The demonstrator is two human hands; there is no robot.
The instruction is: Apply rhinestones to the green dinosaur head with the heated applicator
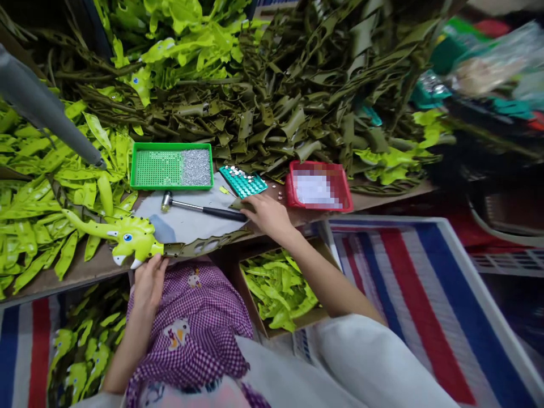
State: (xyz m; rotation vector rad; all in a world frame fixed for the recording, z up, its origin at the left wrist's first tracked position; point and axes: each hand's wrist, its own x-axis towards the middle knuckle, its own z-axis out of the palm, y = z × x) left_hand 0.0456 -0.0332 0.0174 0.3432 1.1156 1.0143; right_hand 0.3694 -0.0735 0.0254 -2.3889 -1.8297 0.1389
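Observation:
My left hand (149,281) grips the lower edge of a lime-green dinosaur head piece (131,238) at the table's front edge. It has a blue eye and white horns, and a long olive perforated strip (208,243) joins it on the right. Fingers apart, my right hand (272,216) is by the handle end of a hammer (202,209), just below a teal pegged tray (246,182) with small silver caps on it. A small olive piece (241,204) shows by its fingertips; whether they touch it is unclear.
A green tray (171,186) of small metal parts and a red basket (349,198) stand behind. Heaps of olive strips (272,107) and lime pieces (51,187) surround them. A grey machine arm (46,96) juts in at left. Below is a box (255,309) of lime pieces.

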